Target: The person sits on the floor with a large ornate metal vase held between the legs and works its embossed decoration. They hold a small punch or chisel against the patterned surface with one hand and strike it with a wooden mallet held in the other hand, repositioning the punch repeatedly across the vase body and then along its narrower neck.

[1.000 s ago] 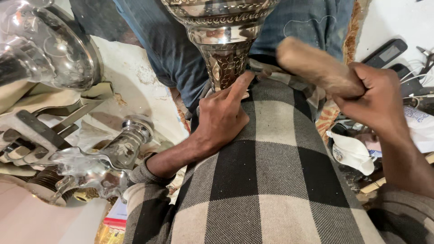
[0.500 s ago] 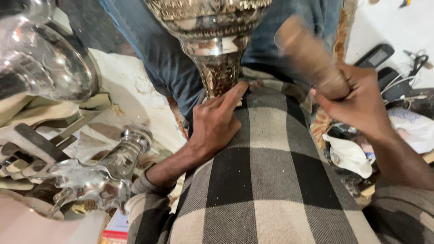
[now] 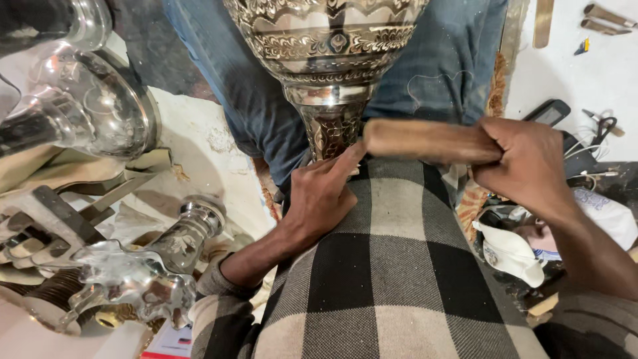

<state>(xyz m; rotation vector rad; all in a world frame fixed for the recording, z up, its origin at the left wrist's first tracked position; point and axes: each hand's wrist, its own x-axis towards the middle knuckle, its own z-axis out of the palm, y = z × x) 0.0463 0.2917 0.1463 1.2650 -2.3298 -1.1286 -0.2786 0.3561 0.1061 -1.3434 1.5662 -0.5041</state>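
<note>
The right hand [image 3: 531,166] is clenched tight round one end of a wooden mallet handle [image 3: 428,141], a thick, smooth, brown club lying nearly level, its free end just beside the narrow stem of an engraved metal vase [image 3: 329,53]. The left hand [image 3: 322,199] rests knuckles-up on the checked black-and-cream cloth [image 3: 392,279] over the person's lap, fingers half curled around nothing I can see, the forefinger stretched out so its tip touches the vase stem where the club meets it.

The vase stands between the legs of a person in blue jeans [image 3: 259,113] sitting opposite, its wide chased bowl running out of the top of the view. It looks like thin polished sheet metal: stiff and probably fairly light for its bulk, slick where it shines, and easy to dent or scratch. I would judge the waist under the bowl to be the safest hold, with the body braced against knees or lap. The wood should be stiff and grippy in a full fist.

To the left, on the pale floor, lie other shiny metal parts [image 3: 133,272]. To the right sit a phone [image 3: 548,112], scissors [image 3: 603,127] and a white face mask [image 3: 508,252].
</note>
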